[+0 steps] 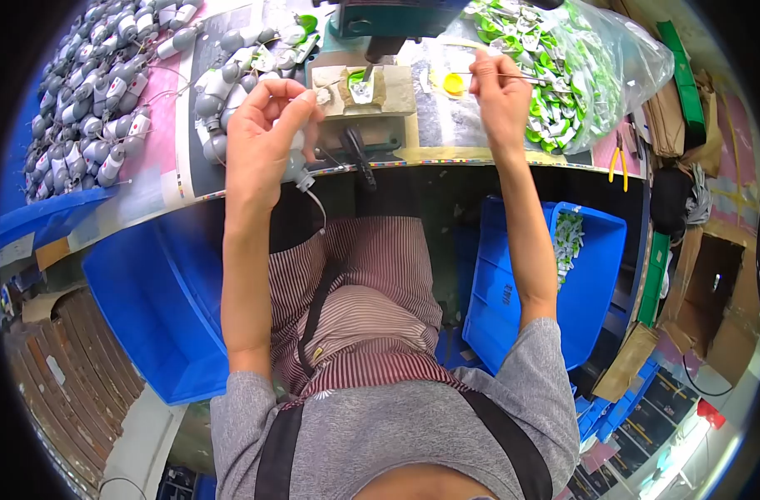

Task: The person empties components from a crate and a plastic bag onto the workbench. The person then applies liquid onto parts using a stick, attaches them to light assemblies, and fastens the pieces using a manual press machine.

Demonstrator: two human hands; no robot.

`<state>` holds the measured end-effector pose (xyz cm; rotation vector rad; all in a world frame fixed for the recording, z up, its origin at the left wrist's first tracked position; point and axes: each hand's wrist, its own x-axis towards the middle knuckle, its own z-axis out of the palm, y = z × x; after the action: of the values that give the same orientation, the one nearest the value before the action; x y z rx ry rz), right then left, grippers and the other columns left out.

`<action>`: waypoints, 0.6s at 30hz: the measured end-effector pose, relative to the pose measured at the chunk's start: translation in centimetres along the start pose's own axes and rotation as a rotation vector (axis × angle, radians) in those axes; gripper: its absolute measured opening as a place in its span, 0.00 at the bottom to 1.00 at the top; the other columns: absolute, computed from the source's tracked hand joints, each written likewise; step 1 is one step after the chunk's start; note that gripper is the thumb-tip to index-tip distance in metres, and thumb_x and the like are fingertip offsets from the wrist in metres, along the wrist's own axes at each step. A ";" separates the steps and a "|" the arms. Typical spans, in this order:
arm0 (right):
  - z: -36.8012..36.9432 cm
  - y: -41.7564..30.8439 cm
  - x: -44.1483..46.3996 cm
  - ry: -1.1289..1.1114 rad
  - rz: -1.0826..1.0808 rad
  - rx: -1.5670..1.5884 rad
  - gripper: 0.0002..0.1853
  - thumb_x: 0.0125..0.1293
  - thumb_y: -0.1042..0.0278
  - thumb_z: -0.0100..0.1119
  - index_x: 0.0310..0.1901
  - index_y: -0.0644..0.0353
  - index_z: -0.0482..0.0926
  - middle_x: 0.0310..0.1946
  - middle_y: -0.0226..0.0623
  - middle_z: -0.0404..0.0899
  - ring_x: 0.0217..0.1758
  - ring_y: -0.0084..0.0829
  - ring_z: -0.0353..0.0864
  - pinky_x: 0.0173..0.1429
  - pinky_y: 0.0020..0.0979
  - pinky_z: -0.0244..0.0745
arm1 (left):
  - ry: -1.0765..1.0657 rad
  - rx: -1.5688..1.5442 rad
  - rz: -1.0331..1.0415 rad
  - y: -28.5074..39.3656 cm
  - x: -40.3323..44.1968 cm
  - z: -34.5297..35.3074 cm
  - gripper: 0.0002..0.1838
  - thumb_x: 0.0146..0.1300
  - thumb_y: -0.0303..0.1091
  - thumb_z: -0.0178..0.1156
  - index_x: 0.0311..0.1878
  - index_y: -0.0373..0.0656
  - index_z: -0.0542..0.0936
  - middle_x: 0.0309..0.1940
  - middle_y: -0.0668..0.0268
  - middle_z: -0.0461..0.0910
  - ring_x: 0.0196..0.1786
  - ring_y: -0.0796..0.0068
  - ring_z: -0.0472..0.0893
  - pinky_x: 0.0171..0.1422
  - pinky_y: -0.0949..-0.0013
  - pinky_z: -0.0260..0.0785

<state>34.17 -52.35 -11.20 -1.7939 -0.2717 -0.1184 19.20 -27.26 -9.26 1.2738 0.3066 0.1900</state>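
My left hand (267, 137) is curled at the bench's front edge, left of the fixture. A grey-and-white bulb-shaped part (296, 169) with a dangling white wire shows beneath its palm, seemingly held by the lower fingers, which are partly hidden. My right hand (503, 96) is closed in a pinch on thin metal tweezers (525, 78), whose tips point right to a heap of green-and-white pieces (550, 92). Between the hands, a green-and-white piece (361, 87) sits in a pale block fixture (396, 90) below the machine's narrow tip (370, 72). A small round yellow item (454, 83) lies beside my right hand.
Many grey-and-white bulb-shaped parts (88, 108) crowd the bench's left. A clear plastic bag (634, 58) surrounds the green pieces. Yellow-handled pliers (618, 167) hang at the right edge. Blue bins (151, 308) (592, 292) flank my lap. A black handle (359, 158) projects below the fixture.
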 end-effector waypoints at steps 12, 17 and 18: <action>6.8 -5.1 -2.5 -0.317 0.179 0.216 0.19 0.77 0.56 0.54 0.31 0.60 0.78 0.17 0.28 0.78 0.17 0.15 0.72 0.22 0.19 0.64 | 0.197 0.329 0.095 -1.1 -0.3 2.9 0.10 0.65 0.35 0.69 0.42 0.39 0.85 0.29 0.76 0.78 0.25 0.92 0.71 0.27 0.83 0.64; 7.5 -5.3 -2.9 -0.326 -0.049 -0.040 0.17 0.77 0.59 0.54 0.31 0.62 0.77 0.16 0.28 0.78 0.17 0.16 0.73 0.23 0.21 0.66 | 0.230 0.381 0.176 -1.9 0.3 2.9 0.08 0.62 0.34 0.69 0.40 0.40 0.86 0.21 0.78 0.79 0.22 0.92 0.71 0.25 0.80 0.62; 7.6 -5.3 -2.9 -0.320 -0.125 -0.125 0.17 0.77 0.60 0.54 0.31 0.62 0.77 0.16 0.29 0.78 0.17 0.16 0.73 0.23 0.21 0.66 | 0.231 0.402 0.183 -2.0 0.4 3.0 0.08 0.61 0.34 0.68 0.40 0.40 0.86 0.22 0.76 0.79 0.22 0.91 0.72 0.25 0.79 0.63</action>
<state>29.55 -44.19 -8.71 -1.9171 -0.6168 0.0668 20.46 -30.44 -10.41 1.6835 0.4411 0.4502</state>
